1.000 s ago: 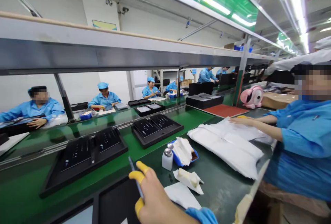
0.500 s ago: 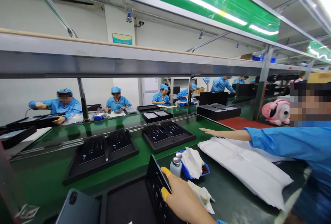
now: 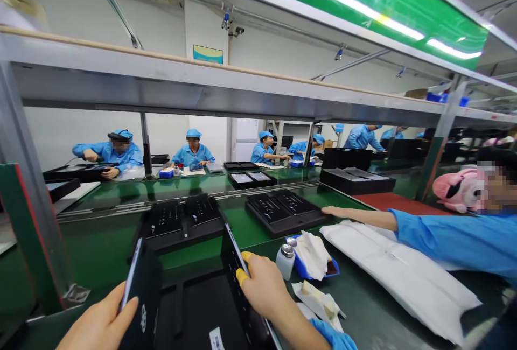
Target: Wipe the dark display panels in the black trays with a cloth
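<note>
My left hand grips the edge of a dark tablet, which stands upright at the lower left, a pale mark on its dark face. Yellow finger cots cover the thumb and finger of my right hand, closed on the edge of a second dark tablet, also tilted on edge. Between the two lies a black tray with a small white label inside. The lower parts of both tablets run out of view or behind my hands.
Two black trays bearing dark panels lie on the green belt. Right of my hand are a pump bottle, a blue bin, crumpled wipes and white foam bags. A co-worker's hand touches the right tray.
My left hand has come into view on the left tablet, which has turned to show its dark face. The right tablet has shifted slightly left. The co-worker's hand has reached the right tray.
</note>
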Action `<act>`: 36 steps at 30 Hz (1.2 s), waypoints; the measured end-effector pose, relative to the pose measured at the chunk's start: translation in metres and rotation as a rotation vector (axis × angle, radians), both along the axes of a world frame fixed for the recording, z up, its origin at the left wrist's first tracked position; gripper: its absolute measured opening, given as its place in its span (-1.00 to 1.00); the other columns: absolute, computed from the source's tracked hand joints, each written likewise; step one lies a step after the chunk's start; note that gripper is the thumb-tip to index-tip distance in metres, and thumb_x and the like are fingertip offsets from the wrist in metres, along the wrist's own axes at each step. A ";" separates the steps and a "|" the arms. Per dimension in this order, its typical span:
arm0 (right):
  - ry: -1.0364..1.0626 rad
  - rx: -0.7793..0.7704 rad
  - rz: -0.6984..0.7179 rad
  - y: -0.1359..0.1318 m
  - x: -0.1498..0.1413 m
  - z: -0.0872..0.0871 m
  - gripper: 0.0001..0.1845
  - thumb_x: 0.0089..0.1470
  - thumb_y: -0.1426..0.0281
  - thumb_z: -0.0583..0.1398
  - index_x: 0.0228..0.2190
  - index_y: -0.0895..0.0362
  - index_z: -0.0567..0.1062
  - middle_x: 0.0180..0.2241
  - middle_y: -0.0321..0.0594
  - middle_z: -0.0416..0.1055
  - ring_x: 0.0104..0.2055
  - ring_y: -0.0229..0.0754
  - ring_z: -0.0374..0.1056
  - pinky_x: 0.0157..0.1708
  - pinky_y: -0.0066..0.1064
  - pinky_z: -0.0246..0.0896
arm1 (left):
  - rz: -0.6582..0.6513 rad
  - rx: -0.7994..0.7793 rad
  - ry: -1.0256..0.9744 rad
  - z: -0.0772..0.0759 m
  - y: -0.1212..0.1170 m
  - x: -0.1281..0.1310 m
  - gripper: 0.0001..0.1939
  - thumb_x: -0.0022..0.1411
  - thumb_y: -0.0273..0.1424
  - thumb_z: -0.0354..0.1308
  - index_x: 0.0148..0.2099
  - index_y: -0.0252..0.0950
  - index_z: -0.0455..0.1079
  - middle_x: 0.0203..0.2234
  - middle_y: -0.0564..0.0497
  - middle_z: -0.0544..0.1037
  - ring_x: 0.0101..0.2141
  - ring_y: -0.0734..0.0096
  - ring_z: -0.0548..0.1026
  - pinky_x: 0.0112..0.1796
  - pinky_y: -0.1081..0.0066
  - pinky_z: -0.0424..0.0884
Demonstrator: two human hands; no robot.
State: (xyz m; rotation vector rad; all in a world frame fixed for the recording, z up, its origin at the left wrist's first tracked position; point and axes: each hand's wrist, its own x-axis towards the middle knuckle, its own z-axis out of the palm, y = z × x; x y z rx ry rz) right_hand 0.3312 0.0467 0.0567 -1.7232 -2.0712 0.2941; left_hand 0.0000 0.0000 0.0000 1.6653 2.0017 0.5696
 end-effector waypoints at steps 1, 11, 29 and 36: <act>-0.005 0.000 0.002 0.004 -0.009 0.001 -0.87 0.12 0.47 0.19 -0.27 0.08 0.53 -0.29 -0.20 0.55 -0.19 -0.01 0.47 -0.33 -0.38 0.07 | 0.028 -0.032 0.060 0.014 0.001 0.012 -0.44 0.27 0.00 -0.40 0.18 -0.09 0.05 0.05 0.00 0.43 0.05 0.31 0.39 0.13 0.28 0.18; -0.066 -0.052 0.086 0.019 -0.052 -0.015 -0.48 0.17 0.38 0.13 0.15 0.27 0.36 -0.11 0.05 0.51 -0.06 0.14 0.44 -0.13 -0.20 0.24 | 0.023 0.071 0.032 0.024 0.031 0.048 -0.66 0.34 -0.23 -0.18 -0.04 -0.27 0.30 -0.33 -0.05 0.50 -0.31 0.25 0.44 -0.18 0.23 0.32; 0.237 -0.346 0.180 0.064 -0.050 -0.018 -0.80 0.00 0.50 0.16 -0.62 0.13 0.32 -0.61 -0.32 0.30 -0.54 -0.21 0.27 -0.54 -0.45 -0.03 | 0.013 0.024 0.009 0.032 0.071 0.036 -0.65 0.33 -0.14 0.04 -0.22 -0.36 0.38 -0.36 -0.03 0.47 -0.28 0.34 0.45 -0.11 0.21 0.40; 0.327 -0.205 0.091 0.054 -0.042 -0.004 -0.69 0.10 0.44 0.15 -0.65 0.12 0.26 -0.61 -0.35 0.23 -0.52 -0.25 0.17 -0.53 -0.46 -0.09 | 0.069 0.051 0.187 0.060 0.036 0.036 -0.65 0.34 -0.21 -0.20 -0.11 -0.29 0.32 -0.25 -0.12 0.49 -0.22 0.21 0.45 -0.15 0.22 0.33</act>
